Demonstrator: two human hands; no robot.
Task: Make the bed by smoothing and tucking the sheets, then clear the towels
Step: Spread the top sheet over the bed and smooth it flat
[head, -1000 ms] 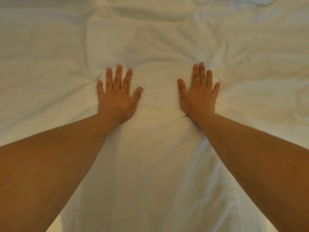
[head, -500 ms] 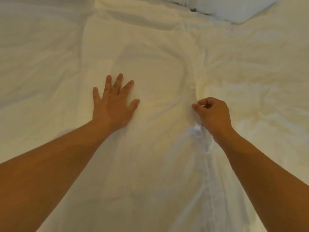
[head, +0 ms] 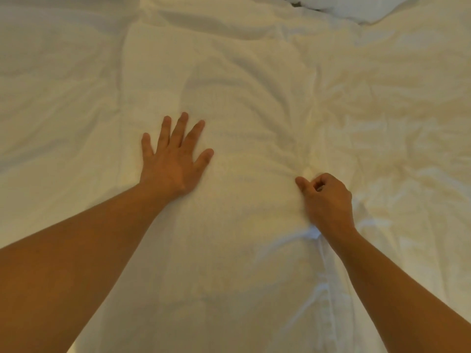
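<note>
A wrinkled white sheet (head: 244, 80) fills almost the whole view. My left hand (head: 175, 159) lies flat on it with fingers spread, pressing the cloth down left of centre. My right hand (head: 325, 200) is curled into a fist at the right of centre and pinches a fold of the sheet, and creases fan out from its knuckles. A long seam or folded edge (head: 326, 296) runs from under my right wrist toward the bottom of the view. No towels are in view.
A white pillow or bunched bedding (head: 356, 8) shows at the top right edge. Heavier wrinkles (head: 397, 138) cover the right side of the sheet. The left side (head: 56, 103) lies smoother.
My right hand went from flat and spread to curled, gathered a fold of the sheet and drew back toward me. My left hand stayed flat. The view tilted up slightly.
</note>
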